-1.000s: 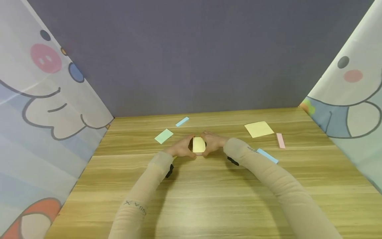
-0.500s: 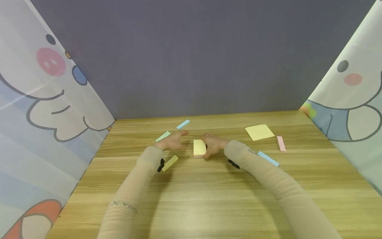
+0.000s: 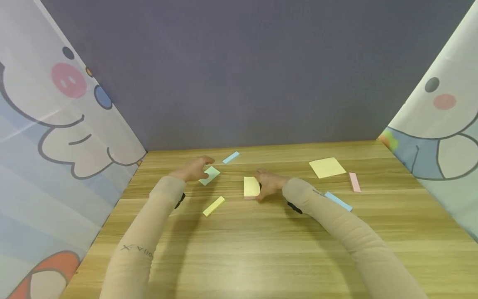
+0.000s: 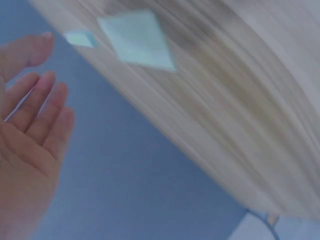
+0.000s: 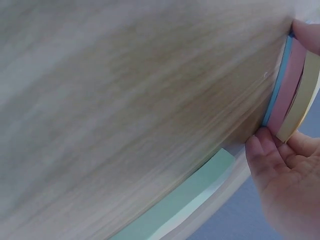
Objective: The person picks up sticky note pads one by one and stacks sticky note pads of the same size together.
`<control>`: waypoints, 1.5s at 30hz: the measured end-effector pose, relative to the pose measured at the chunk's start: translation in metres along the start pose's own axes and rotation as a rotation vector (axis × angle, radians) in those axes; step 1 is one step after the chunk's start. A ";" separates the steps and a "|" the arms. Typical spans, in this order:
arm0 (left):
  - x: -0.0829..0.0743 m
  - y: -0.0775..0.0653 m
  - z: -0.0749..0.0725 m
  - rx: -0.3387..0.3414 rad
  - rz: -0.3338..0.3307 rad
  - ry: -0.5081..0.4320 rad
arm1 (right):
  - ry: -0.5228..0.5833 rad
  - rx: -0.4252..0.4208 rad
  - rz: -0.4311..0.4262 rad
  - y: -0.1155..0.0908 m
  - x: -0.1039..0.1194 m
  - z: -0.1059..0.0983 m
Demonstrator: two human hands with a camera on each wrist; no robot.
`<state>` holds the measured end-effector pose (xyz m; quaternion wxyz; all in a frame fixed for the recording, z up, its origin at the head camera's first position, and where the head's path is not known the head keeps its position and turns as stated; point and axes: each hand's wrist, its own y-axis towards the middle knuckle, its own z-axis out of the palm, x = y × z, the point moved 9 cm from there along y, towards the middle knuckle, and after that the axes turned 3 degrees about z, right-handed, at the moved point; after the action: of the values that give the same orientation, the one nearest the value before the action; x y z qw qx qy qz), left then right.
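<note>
My right hand (image 3: 271, 183) grips a stack of sticky notes (image 3: 251, 187) at the middle of the table, yellow on top. Blue, pink and yellow layers of it show between thumb and fingers in the right wrist view. To the left, my left hand (image 3: 192, 169) hovers over a green sticky note pad (image 3: 213, 173), its thumb overlapping the pad in the head view. In the left wrist view its fingers (image 4: 37, 112) are extended and hold nothing. Just beyond lies a narrow blue sticky note pad (image 3: 231, 157).
Nearer the person, a narrow yellow pad (image 3: 214, 206) rests on the wooden table (image 3: 239, 253). On the right lie a larger yellow pad (image 3: 327, 167), a pink strip (image 3: 354, 182) and a blue pad (image 3: 338, 201) partly behind the right sleeve. A dark wall (image 3: 239, 74) borders the back.
My left hand has let go of the stack and moved left to the green pad, uncovering the narrow yellow one. My right hand stays on the stack.
</note>
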<state>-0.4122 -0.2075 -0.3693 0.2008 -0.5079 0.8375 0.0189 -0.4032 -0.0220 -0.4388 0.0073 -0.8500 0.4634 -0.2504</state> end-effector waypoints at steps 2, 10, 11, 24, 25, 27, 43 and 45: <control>0.009 -0.002 -0.005 0.006 -0.016 0.058 | 0.007 0.006 0.006 0.000 0.000 0.000; 0.032 0.000 -0.008 0.006 0.070 0.360 | 0.023 0.030 0.031 0.000 -0.002 0.001; 0.033 0.000 -0.007 0.009 0.086 0.375 | 0.023 0.029 0.031 0.000 -0.002 0.001; 0.027 0.014 0.016 0.117 0.171 0.618 | 0.012 0.026 0.040 -0.003 -0.002 0.003; 0.028 0.016 0.017 0.125 0.169 0.620 | 0.010 0.020 0.037 -0.003 -0.002 0.002; 0.030 0.019 0.020 0.150 0.147 0.603 | 0.007 0.014 0.033 -0.003 -0.002 0.002; 0.041 0.034 0.039 0.277 0.094 0.643 | 0.039 0.036 0.046 -0.002 -0.005 0.005; 0.040 0.035 0.038 0.270 0.106 0.649 | 0.032 0.035 0.046 -0.002 -0.005 0.005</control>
<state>-0.4460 -0.2154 -0.4249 -0.0117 -0.4122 0.8777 -0.2441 -0.4021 -0.0178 -0.4446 0.0207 -0.8348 0.4785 -0.2716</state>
